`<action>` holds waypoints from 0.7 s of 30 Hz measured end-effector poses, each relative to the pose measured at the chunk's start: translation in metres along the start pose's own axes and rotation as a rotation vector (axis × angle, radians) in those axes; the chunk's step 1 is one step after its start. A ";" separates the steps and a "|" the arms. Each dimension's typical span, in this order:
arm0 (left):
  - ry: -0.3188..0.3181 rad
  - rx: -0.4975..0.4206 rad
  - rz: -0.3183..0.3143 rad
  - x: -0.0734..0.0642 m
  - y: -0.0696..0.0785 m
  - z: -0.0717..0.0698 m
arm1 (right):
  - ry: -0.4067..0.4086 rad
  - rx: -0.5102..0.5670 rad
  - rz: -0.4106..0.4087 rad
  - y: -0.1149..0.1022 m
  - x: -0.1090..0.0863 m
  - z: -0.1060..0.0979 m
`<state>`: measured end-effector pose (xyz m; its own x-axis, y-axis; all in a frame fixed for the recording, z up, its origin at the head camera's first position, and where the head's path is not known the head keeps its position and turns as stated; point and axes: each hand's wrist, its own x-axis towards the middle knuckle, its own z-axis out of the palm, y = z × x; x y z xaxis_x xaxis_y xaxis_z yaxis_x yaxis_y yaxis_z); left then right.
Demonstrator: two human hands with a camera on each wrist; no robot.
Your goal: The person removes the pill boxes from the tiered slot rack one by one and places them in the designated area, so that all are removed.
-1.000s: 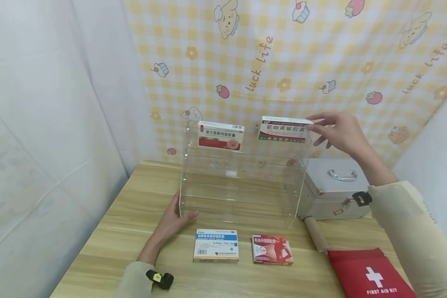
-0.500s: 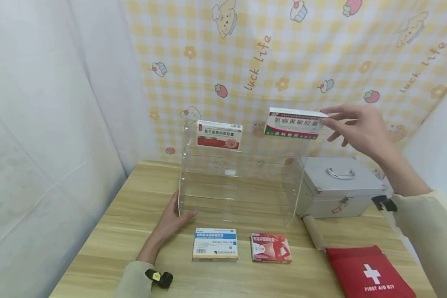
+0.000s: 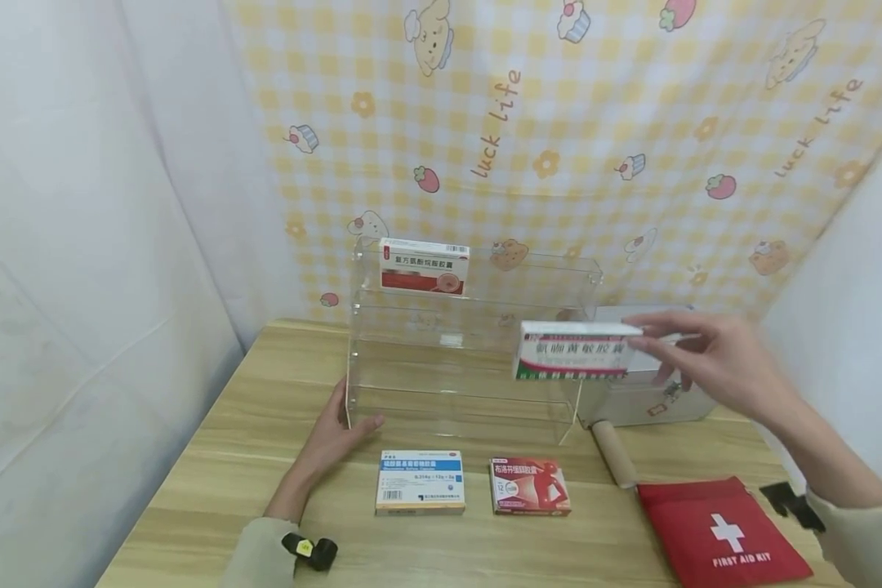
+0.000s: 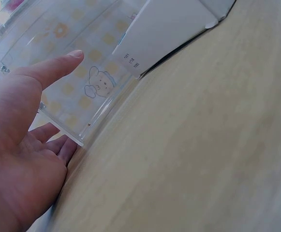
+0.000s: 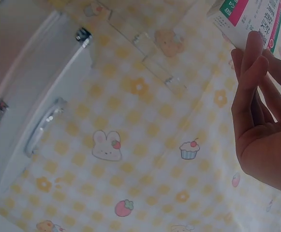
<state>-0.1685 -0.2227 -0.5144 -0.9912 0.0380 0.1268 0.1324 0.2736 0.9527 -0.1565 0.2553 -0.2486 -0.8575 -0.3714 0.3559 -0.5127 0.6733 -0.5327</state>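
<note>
My right hand (image 3: pixel 728 359) pinches a white, green and pink medicine box (image 3: pixel 575 353) by its right end. The box is held up in front of the right side of a clear acrylic display rack (image 3: pixel 448 400). In the right wrist view, part of this medicine box (image 5: pixel 249 21) shows above the fingertips. My left hand (image 3: pixel 338 433) holds the rack's lower left side panel, thumb in front and fingers outside it. A red and white medicine box (image 3: pixel 424 269) stands on the top tier at left. Before the rack lie a blue and white medicine box (image 3: pixel 420 482) and a red medicine box (image 3: pixel 531 487).
Behind the right hand stands a silver metal case (image 3: pixel 617 400), partly hidden. A tan roll (image 3: pixel 613 455) and a red first aid pouch (image 3: pixel 723 535) lie at right on the wooden table (image 3: pixel 213 482). A yellow checked curtain (image 3: pixel 544 106) hangs behind the rack.
My right hand has lifted the green and white medicine box off the rack's top right, then brought it down and forward. The left hand stays at the rack's side.
</note>
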 end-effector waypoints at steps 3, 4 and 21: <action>-0.001 0.002 0.001 0.000 -0.001 0.000 | -0.061 0.038 0.012 0.005 -0.023 0.015; -0.001 0.004 -0.003 0.000 -0.002 0.000 | -0.080 0.049 0.011 0.007 -0.031 0.020; -0.011 0.004 -0.030 0.002 -0.003 -0.002 | -0.281 0.354 0.157 0.039 -0.104 0.096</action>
<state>-0.1711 -0.2250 -0.5167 -0.9947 0.0399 0.0950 0.1023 0.2782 0.9551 -0.0916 0.2587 -0.3799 -0.8788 -0.4741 0.0544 -0.3168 0.4945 -0.8094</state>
